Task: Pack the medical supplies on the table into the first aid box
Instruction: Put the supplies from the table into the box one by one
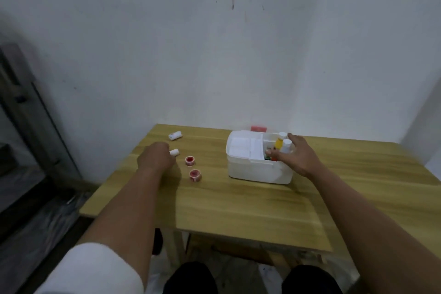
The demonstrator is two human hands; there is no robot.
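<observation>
Left hand [156,156] grips a gauze roll [174,152]; right hand [297,154] reaches into first aid box [253,169].

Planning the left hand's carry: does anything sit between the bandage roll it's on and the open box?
Two red tape rolls lie on the table between the bandage roll under the left hand and the first aid box; a lifted carry clears them.

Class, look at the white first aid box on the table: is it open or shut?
Open. The first aid box has no lid on top, and its bottles and white packs show inside.
</observation>
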